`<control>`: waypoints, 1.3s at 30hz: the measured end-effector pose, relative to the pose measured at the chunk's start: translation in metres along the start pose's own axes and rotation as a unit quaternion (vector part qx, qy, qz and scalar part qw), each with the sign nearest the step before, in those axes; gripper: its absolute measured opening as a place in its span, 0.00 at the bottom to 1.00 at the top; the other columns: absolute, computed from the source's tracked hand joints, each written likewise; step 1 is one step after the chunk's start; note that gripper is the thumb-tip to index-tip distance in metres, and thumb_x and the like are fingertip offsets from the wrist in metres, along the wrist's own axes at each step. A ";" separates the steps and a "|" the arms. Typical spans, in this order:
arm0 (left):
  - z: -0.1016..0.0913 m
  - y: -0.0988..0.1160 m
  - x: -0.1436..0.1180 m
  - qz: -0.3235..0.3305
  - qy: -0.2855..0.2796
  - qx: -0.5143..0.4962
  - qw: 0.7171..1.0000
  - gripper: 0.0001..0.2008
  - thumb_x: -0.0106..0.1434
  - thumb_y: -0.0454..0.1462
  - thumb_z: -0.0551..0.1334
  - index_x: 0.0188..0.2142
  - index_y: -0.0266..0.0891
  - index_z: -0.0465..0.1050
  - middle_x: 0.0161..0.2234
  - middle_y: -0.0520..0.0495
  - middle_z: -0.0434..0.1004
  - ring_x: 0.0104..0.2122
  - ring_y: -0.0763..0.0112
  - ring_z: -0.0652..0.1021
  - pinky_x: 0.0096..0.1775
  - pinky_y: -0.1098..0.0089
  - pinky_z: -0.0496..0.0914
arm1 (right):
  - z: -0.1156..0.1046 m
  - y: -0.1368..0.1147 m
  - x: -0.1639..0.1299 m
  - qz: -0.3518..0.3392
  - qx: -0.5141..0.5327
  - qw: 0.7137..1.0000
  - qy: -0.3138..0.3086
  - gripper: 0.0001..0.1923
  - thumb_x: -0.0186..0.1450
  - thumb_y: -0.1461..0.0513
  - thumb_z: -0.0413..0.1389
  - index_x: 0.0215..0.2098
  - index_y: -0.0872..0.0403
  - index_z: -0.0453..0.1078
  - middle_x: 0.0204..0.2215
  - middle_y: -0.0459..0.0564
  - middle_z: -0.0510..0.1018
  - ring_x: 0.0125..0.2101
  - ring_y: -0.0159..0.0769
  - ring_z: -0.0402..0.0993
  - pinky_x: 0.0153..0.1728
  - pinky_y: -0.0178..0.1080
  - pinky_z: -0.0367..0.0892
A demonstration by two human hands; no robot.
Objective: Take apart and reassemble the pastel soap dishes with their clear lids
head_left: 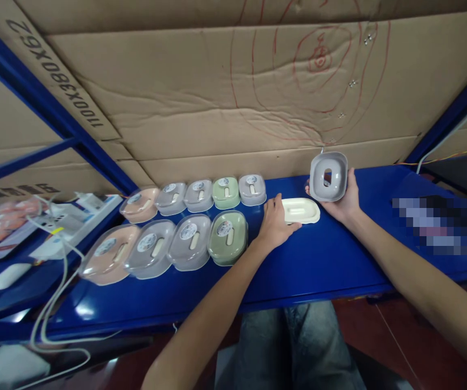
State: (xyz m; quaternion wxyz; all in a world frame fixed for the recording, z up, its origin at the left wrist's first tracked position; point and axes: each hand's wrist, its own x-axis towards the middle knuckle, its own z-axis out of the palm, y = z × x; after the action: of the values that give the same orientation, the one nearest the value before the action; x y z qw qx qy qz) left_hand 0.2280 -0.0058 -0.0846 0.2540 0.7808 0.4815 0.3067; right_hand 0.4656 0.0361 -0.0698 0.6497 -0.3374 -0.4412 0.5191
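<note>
we're mid-assembly: left hand [276, 221] fingers flat together on the cream tray [300, 210], right hand [341, 199] clamped on the grey base [328, 176]. next they probably need lining up.

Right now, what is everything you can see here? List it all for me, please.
lidded soap boxes: nine; two pink, five grey, two green; two rows on the left of the bench.
cream tray: one, cream, on the bench under the left hand.
grey box base: one, grey, held up in the right hand.
blue bench: one, blue, across the middle.
cardboard sheet: brown, red scribbles, behind the bench.
power strip and white cables: far left.
left hand: touching the cream tray.
right hand: gripping the grey box base.
</note>
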 end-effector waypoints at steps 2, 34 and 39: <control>0.000 -0.001 0.000 -0.002 0.000 -0.014 1.000 0.54 0.58 0.44 0.78 0.76 0.34 0.52 0.71 0.25 0.62 0.74 0.35 0.61 0.73 0.43 0.57 | 0.000 -0.001 0.000 0.006 0.004 1.000 -0.003 0.39 0.63 0.24 0.49 0.45 0.43 0.78 0.50 0.59 0.87 0.53 0.65 0.82 0.53 0.70 0.77; 0.008 -0.001 -0.002 0.000 0.017 0.014 1.000 0.48 0.64 0.45 0.71 0.76 0.32 0.51 0.71 0.25 0.62 0.75 0.36 0.59 0.74 0.42 0.55 | 0.003 -0.007 -0.011 -0.040 -0.194 0.980 0.010 0.41 0.64 0.24 0.52 0.50 0.45 0.82 0.42 0.55 0.89 0.51 0.62 0.86 0.52 0.62 0.80; 0.005 -0.004 0.000 0.009 0.011 -0.004 1.000 0.48 0.63 0.43 0.72 0.76 0.33 0.52 0.74 0.25 0.61 0.75 0.37 0.61 0.74 0.42 0.56 | 0.003 -0.010 -0.015 -0.205 -0.366 0.908 0.007 0.29 0.63 0.34 0.67 0.49 0.43 0.85 0.54 0.56 0.86 0.54 0.59 0.82 0.59 0.60 0.76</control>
State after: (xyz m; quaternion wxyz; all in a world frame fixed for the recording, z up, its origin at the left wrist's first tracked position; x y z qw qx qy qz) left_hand 0.2291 -0.0046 -0.0912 0.2489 0.7806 0.4763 0.3192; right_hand 0.4657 0.0186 -0.0629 0.5755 -0.4571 -0.6553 0.1745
